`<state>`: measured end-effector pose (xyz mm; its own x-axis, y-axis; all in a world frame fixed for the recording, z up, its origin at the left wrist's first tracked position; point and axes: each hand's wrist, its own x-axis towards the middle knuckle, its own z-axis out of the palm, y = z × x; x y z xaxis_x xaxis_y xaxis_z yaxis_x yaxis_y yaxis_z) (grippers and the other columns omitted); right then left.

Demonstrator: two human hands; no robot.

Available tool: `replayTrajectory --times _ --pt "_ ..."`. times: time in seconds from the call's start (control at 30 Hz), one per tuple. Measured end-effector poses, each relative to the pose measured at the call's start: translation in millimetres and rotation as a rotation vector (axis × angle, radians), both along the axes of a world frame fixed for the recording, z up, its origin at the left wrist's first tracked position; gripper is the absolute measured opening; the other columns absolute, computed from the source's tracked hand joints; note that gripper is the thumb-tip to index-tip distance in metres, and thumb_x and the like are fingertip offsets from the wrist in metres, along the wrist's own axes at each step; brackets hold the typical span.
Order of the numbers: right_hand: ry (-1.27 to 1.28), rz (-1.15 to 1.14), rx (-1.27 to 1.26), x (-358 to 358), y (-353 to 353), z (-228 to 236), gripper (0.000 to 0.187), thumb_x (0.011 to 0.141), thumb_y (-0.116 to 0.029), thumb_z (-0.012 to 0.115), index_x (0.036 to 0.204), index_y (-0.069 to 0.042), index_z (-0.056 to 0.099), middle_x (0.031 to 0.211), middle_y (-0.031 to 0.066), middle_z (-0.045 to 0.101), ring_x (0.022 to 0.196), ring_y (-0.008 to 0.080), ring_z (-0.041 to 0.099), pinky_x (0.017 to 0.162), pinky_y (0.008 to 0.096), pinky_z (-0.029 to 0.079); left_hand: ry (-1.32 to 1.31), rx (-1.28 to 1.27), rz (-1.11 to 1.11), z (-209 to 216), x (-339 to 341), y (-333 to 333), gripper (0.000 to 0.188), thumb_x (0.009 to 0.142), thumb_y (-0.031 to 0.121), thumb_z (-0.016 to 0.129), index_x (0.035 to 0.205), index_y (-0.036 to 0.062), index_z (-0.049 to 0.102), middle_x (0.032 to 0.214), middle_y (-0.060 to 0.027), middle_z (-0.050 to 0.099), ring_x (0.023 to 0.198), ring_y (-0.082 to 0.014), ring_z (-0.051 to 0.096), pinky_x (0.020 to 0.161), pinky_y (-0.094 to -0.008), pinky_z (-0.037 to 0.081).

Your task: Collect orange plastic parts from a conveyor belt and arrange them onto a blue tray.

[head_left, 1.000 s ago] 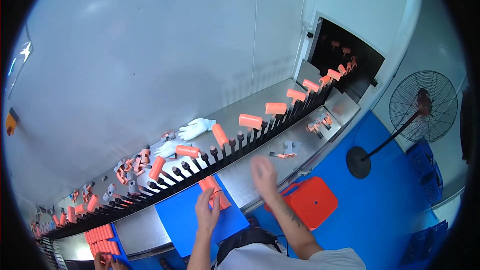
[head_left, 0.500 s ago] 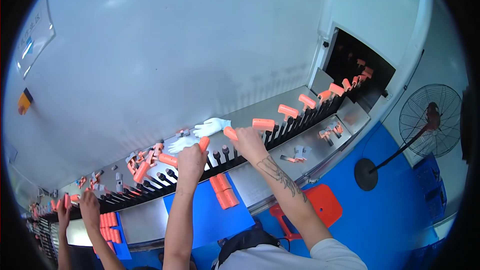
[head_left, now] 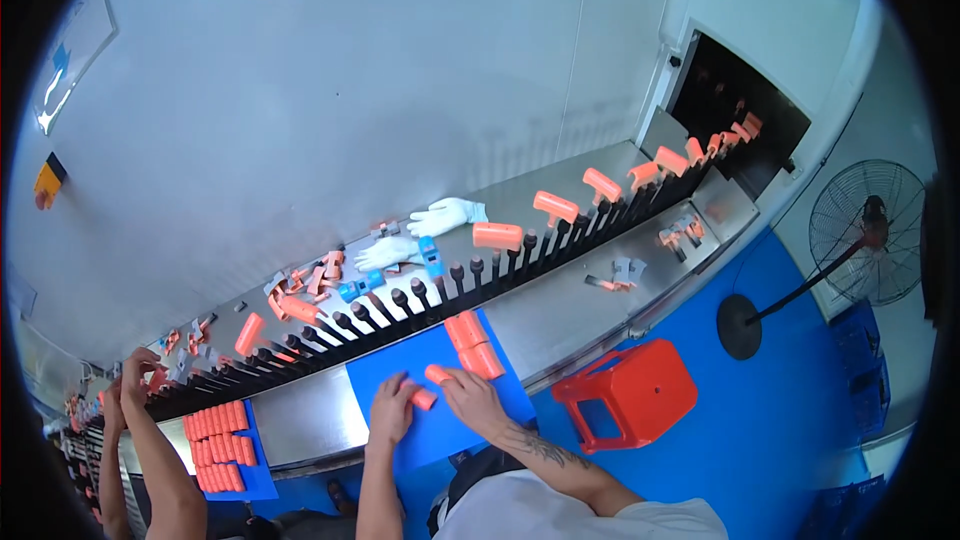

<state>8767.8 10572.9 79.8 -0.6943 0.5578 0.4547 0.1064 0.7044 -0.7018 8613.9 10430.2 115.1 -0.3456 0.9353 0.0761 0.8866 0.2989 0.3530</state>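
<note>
From the head camera, the person's two hands rest low on a blue mat (head_left: 430,430) that lies on the steel worktop (head_left: 560,315), and this mat serves as the landmark for everything else. The left hand (head_left: 392,410) sits on the mat's near-left part, its grip narrow, fingers curled around a short orange tube (head_left: 424,399) that pokes out toward the right hand. The right hand (head_left: 470,398) lies just beside it on the mat's middle, its grip pinched on a second orange tube piece (head_left: 438,374) at the fingertips; how firmly either piece is clamped I cannot tell. At the mat's far-right corner lies a small stack of orange tubes (head_left: 472,344), touching one another and close to the right hand. Just beyond the mat's far edge runs a row of black pegs (head_left: 420,295) on a conveyor, curving up to the right; several pegs further along carry orange tubes (head_left: 497,235) laid across their tops, leading to a dark opening (head_left: 740,100) in the wall. Beyond the pegs from the mat, white gloves (head_left: 445,217) and scattered orange and blue bits lie on the far steel ledge. Left of the mat, a second blue mat holds rows of orange tubes (head_left: 218,445), and another person's hands (head_left: 135,375) reach toward the pegs there. Right of the mat, on the blue floor, stand a red plastic stool (head_left: 625,395) and, further off, a standing fan (head_left: 865,235).
</note>
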Motion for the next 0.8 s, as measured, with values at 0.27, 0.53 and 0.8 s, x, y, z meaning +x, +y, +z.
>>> replayTrajectory --times 0.27,0.53,0.8 --pt "-0.231 -0.052 0.394 32 48 -25 0.038 0.084 -0.012 0.058 0.120 -0.002 0.062 0.129 0.0136 0.059 0.108 0.0275 0.059 0.092 0.0414 0.045 -0.309 0.354 0.368 -41 72 68 0.045 0.089 0.008 0.067 0.131 -0.0036 0.056 0.144 -0.0205 0.048 0.109 -0.0302 0.063 0.085 -0.0323 0.054" --pt "-0.284 -0.116 0.424 34 154 -17 0.037 0.080 -0.013 0.062 0.116 -0.003 0.065 0.124 0.0119 0.062 0.112 0.0269 0.055 0.092 0.0411 0.042 -0.270 0.433 0.282 -47 86 194 0.042 0.092 0.007 0.065 0.130 -0.0059 0.055 0.134 -0.0220 0.057 0.111 -0.0339 0.064 0.086 -0.0367 0.056" --pt "0.159 -0.253 0.087 129 241 27 0.031 0.088 -0.015 0.067 0.116 -0.003 0.065 0.117 0.0171 0.064 0.113 0.0367 0.058 0.095 0.0458 0.047 -0.410 0.622 0.441 -35 144 235 0.043 0.090 0.004 0.066 0.130 -0.0043 0.055 0.126 -0.0189 0.061 0.103 -0.0263 0.066 0.082 -0.0350 0.056"
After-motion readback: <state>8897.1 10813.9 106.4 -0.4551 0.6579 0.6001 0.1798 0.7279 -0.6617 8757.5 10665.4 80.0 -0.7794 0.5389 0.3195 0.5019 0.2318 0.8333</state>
